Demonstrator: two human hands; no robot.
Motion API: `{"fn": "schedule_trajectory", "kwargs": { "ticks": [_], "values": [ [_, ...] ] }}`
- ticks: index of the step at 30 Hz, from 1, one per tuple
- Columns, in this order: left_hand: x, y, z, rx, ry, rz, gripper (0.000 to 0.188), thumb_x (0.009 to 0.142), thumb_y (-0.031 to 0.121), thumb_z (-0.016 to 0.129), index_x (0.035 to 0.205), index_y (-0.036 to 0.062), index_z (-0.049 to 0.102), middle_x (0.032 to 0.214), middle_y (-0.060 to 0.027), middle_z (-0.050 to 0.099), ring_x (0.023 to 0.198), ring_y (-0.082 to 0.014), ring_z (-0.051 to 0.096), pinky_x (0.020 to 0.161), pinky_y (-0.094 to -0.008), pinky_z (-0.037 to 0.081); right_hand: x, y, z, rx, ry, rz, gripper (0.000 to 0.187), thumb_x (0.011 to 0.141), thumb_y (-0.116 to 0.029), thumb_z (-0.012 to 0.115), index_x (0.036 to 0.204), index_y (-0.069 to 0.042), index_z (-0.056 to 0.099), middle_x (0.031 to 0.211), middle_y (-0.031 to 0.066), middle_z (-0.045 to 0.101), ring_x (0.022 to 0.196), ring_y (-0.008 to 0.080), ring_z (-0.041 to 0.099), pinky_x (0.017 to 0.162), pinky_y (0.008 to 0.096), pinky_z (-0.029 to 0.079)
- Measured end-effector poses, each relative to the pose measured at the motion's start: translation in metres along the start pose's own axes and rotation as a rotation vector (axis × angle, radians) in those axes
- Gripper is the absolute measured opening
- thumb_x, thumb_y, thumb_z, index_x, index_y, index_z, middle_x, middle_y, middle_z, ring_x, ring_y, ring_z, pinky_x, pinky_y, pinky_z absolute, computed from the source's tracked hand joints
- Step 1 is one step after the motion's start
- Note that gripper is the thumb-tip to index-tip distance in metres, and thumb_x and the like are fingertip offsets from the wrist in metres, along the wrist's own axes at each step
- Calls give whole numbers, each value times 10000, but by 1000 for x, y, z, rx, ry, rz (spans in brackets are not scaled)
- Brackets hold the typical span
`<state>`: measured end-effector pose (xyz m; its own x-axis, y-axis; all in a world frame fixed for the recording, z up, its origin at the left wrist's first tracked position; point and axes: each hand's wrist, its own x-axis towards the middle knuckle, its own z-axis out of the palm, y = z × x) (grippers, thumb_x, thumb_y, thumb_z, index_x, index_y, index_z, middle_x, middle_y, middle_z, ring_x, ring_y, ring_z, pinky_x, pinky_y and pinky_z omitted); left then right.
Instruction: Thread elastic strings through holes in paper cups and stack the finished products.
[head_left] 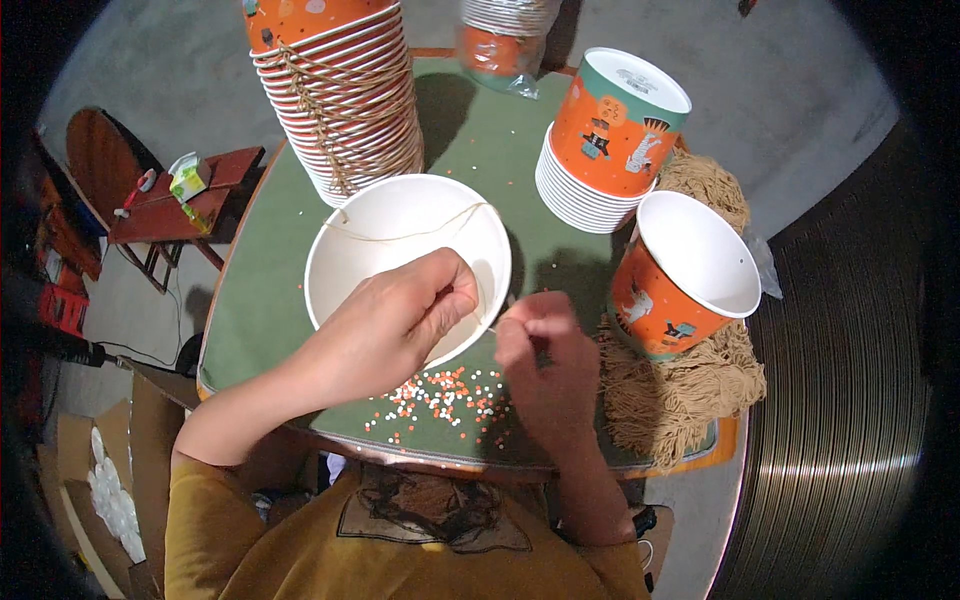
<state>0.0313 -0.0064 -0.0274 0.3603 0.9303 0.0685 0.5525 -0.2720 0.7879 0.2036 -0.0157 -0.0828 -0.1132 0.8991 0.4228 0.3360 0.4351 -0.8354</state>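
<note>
A white-lined paper bucket [335,272] stands at the middle of the table with its mouth toward me. A thin tan cord [402,237] is strung across its opening, attached at the rim. Over the near right part of the mouth, my left hand [400,315] is closed, thumb and fingertips pinching the cord. My right hand [548,365] is just outside the rim on the right, its fingers also closed in a pinch. A short strand shows between the two hands. The right hand is slightly blurred, and its fingertips partly hide what they grip.
Nested buckets with cord handles [340,110] rise behind on the left. Upturned orange buckets [620,130] stand back right. Another bucket [690,270] sits upright by bundled tan cords [680,390]. Orange and white dots [440,400] litter the green tablecloth [255,290]. Bagged buckets [500,45] stand behind.
</note>
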Motion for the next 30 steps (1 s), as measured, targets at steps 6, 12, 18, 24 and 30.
{"fn": "schedule_trajectory", "kwargs": {
  "ticks": [6, 12, 18, 24, 30],
  "values": [
    [9, -5, 3, 14, 36, 165, 180, 957, 195, 528, 934, 17, 530, 900, -76, 515, 828, -140, 501, 721, -270, 412, 14, -3, -7, 43, -124, 163, 112, 852, -143, 637, 879, -41, 599, 634, 32, 571, 562, 92, 532, 546, 261, 454],
    [10, -5, 5, -385, -79, -6, 210, 921, 84, 567, 1110, 26, 498, 974, -6, 533, 907, -92, 512, 808, -231, 430, 21, 1, -8, 250, -154, 321, 147, 876, -173, 623, 886, -26, 620, 664, 6, 597, 622, 48, 520, 572, 243, 443],
    [27, -13, 8, -616, -232, -179, 287, 879, 11, 595, 1147, 24, 496, 993, -6, 551, 941, -80, 529, 842, -225, 440, 26, 6, -12, 351, -208, 403, 164, 897, -192, 602, 933, -33, 615, 705, 3, 611, 648, 52, 528, 592, 228, 444],
    [32, -22, 10, -724, -301, -312, 164, 883, 65, 614, 1033, 31, 554, 950, 3, 591, 900, -74, 539, 839, -230, 438, 32, 15, -17, 290, -207, 268, 149, 908, -184, 593, 960, -44, 596, 708, 21, 614, 655, 54, 532, 583, 235, 442],
    [30, -22, 18, -761, -170, -205, 108, 899, 93, 609, 973, 33, 557, 907, 21, 577, 873, -65, 534, 814, -223, 435, 34, 20, -8, 305, -164, 197, 69, 913, -112, 581, 935, -57, 615, 790, -39, 554, 626, 14, 437, 537, 182, 362]
  ]
}}
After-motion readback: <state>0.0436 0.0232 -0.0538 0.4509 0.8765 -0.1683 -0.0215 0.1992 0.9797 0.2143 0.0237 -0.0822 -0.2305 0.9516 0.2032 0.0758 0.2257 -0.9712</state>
